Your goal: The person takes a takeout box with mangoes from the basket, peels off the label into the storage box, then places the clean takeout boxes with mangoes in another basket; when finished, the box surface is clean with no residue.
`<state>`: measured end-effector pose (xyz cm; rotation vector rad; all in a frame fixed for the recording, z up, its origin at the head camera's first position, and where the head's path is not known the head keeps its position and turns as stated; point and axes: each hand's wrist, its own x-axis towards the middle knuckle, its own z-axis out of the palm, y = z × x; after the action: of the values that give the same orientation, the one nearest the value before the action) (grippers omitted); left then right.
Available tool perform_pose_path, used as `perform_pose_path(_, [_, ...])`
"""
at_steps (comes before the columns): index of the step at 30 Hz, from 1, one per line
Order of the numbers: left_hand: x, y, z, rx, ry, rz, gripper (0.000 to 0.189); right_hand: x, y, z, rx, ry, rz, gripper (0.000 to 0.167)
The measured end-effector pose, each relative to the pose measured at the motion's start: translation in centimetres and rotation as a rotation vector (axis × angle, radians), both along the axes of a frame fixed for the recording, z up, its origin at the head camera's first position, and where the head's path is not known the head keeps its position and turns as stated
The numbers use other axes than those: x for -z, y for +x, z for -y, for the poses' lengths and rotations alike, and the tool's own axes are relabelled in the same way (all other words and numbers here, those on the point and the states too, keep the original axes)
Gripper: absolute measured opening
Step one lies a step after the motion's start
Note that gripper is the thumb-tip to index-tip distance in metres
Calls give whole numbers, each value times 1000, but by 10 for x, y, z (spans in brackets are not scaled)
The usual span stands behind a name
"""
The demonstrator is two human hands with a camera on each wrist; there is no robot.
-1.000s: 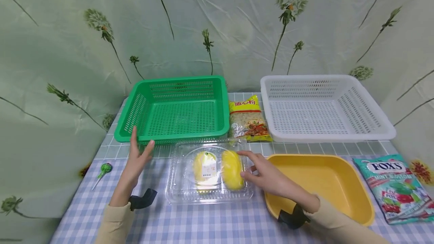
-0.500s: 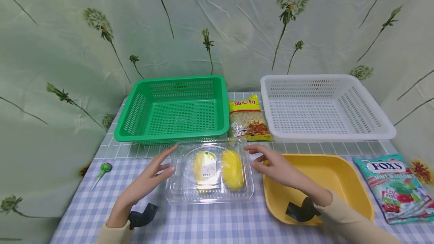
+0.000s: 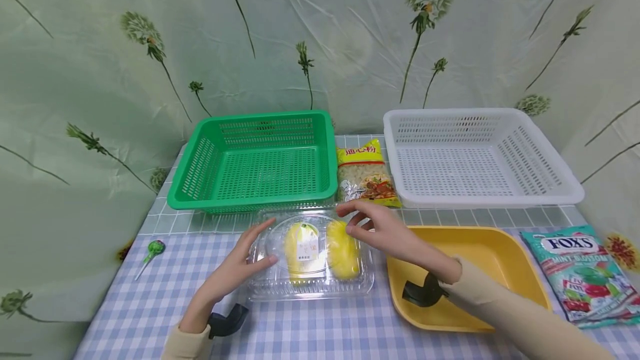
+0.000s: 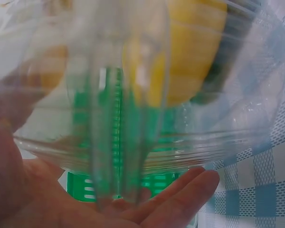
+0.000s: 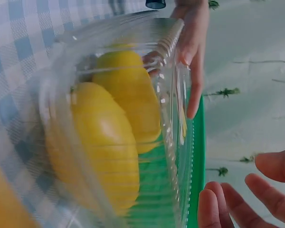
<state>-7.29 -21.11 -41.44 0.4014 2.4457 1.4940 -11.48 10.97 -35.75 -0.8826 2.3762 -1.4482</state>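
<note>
A clear plastic clamshell box (image 3: 280,288) lies lid-up at mid-table. Inside are two oval yellow fruits, the left fruit (image 3: 293,251) under a white label (image 3: 307,248) and the right fruit (image 3: 343,257) beside it. My left hand (image 3: 231,272) lies along the box's left side, its fingers extended and its thumb over the lid's edge. Above the lid's right back corner is my right hand (image 3: 385,232), fingers loosely bent and holding nothing. In the right wrist view its fingers (image 5: 237,204) show apart from the box.
Behind stand a green basket (image 3: 250,203), a bag of pasta (image 3: 364,174) and a white basket (image 3: 480,200). A yellow tub (image 3: 465,282) is under the right forearm. A teal candy bag (image 3: 580,276) lies far right, a green lollipop (image 3: 156,247) left.
My left hand has come from the green basket's front rim to the box's left side. My right hand drew off to the right, then came back over the lid. The box stayed put.
</note>
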Motion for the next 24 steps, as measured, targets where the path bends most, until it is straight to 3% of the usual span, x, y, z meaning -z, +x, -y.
perform_pose_path(4, [1,0,0,-5,3,2,69,1,-8,16,-99,48,-29,31])
perform_pose_path(9, [3,0,0,4,12,-11,69,4,-18,34,-184,195,-86,34])
perform_pose_path(15, [4,-1,-1,5,14,-18,68,3,-21,49,-193,340,-153,39])
perform_pose_path(24, [2,0,-2,-12,4,-10,67,-2,-17,62,-173,377,-140,42])
